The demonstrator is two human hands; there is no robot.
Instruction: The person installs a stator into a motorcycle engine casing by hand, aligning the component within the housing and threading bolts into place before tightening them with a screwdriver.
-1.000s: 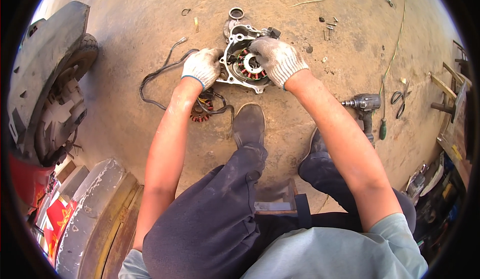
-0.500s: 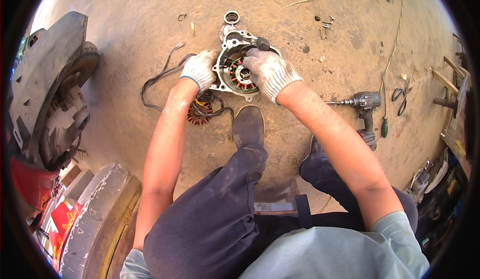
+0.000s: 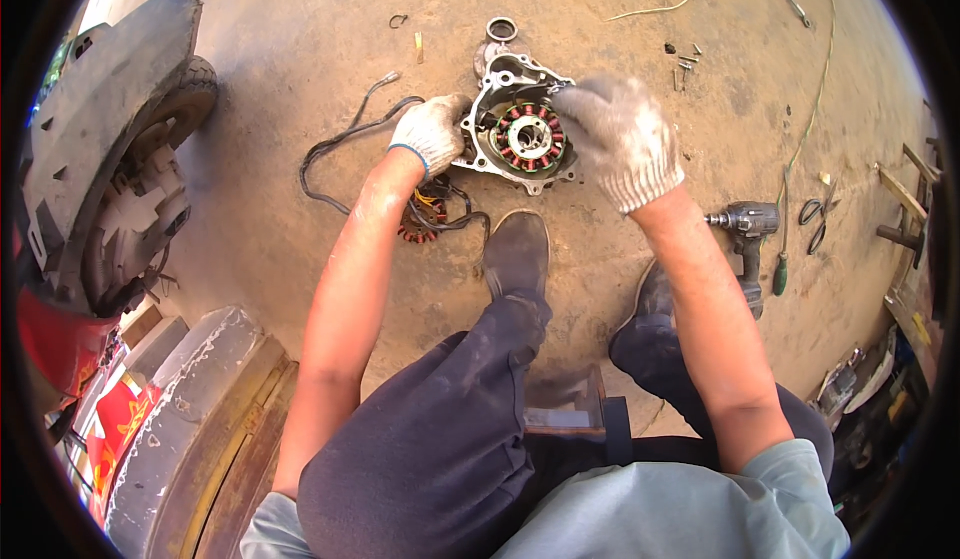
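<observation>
Well, the left hand [image 3: 430, 137], in a pale knit glove, is curled against the left rim of the metal casing [image 3: 500, 170], though its fingertips are hidden, so I cannot tell how far they close on that edge. The right hand [image 3: 628, 147], gloved too and blurred, reaches over the casing's upper right edge with its fingers bent; I cannot tell whether it holds anything or touches the rim. The casing lies on the floor between the two hands, its hollow side facing up, with a ring of red coils [image 3: 517, 140] inside the wall (the face of the ring is open to view, with neither hand over it). Just below the left wrist, a second coil ring [image 3: 421, 236] lies partly under its wires, and a black cable [image 3: 306, 171] loops out to the left over a wide stretch of floor. The left boot [image 3: 518, 249] sits near the casing's lower edge, a strip of floor between them. Rightward, past the right forearm, a power tool [image 3: 752, 220] lies beside a green-handled screwdriver [image 3: 780, 274] and scissors [image 3: 815, 221]. Beyond the right hand's far side, small bolts [image 3: 687, 60] are scattered, well apart from the casing.
</observation>
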